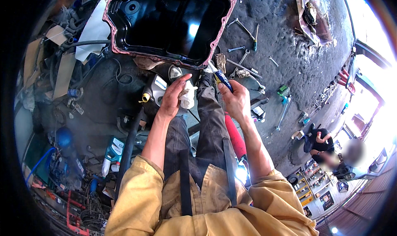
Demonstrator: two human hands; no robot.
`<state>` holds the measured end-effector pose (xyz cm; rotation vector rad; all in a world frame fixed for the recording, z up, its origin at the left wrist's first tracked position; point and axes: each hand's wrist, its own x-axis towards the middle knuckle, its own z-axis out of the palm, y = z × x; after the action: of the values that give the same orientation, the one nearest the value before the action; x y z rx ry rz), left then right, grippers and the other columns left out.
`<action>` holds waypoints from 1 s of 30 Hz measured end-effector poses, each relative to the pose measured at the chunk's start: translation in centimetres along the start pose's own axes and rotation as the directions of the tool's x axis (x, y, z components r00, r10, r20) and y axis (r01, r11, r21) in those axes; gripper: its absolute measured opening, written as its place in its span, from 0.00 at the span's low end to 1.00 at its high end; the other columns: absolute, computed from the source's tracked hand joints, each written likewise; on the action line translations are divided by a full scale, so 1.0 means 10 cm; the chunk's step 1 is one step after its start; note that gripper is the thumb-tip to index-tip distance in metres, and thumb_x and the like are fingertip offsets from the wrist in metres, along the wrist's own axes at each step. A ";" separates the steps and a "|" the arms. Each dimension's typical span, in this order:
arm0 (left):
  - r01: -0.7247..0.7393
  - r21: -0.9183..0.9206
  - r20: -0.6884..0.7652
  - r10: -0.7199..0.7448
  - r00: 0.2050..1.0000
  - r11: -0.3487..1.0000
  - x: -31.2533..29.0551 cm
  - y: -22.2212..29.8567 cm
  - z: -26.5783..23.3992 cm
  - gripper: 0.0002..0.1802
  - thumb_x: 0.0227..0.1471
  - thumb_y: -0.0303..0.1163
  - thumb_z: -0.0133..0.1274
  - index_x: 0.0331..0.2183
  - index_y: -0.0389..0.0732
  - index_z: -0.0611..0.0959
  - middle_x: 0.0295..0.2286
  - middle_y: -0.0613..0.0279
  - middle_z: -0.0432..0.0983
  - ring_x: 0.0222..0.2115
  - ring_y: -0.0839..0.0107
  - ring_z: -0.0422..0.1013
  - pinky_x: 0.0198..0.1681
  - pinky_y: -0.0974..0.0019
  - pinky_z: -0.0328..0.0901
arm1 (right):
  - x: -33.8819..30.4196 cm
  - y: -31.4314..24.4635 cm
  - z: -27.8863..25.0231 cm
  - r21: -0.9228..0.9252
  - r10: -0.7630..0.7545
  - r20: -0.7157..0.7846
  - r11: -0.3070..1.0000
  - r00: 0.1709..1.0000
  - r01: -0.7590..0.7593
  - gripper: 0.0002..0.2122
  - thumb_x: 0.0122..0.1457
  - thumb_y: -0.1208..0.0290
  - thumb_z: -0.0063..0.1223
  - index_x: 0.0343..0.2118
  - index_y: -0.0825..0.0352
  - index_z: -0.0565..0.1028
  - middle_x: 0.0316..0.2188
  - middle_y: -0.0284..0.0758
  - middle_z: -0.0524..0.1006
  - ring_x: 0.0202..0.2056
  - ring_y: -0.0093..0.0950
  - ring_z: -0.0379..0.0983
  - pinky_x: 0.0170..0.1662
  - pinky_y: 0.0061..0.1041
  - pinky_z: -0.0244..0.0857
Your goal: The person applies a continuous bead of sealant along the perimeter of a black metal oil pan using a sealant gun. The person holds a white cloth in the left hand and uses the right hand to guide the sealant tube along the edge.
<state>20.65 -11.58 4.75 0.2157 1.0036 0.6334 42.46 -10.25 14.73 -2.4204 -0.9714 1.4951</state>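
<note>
1. Right hand (236,101): its fingers grasp the rear part of a blue-and-yellow tube (223,82). Gradual pressure from that end should give the evenest flow.
2. Left hand (170,99): its fingers are fairly straight, with a crumpled white cloth (188,96) held on the thumb side. That cloth is best used for wiping the tip, clear of any fresh bead.
3. The tube extends ahead of the right fingers, its pale nozzle (211,66) toward the pan's near right corner; whether they touch, I cannot tell. A low, constant angle would suit.
4. Beyond both hands, apart from the fingers, sits the black pan (155,33), a pinkish-red band (223,31) edging it. Steady travel should avoid gaps and smears.
</note>
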 end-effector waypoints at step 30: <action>0.014 0.022 -0.072 -0.012 0.997 1.000 -0.17 -0.12 -0.22 0.22 0.60 0.29 0.44 0.55 0.38 0.77 0.36 0.64 0.76 0.35 0.79 0.71 0.42 0.74 0.65 | -0.23 -0.02 0.31 -0.172 -0.169 -0.116 0.974 0.979 0.148 0.15 0.60 0.58 0.58 0.30 0.68 0.75 0.17 0.43 0.73 0.18 0.37 0.70 0.26 0.34 0.64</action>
<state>18.67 -13.82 4.30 0.2070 1.0814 0.6216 39.11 -12.12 15.01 -2.4432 -1.2689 1.2328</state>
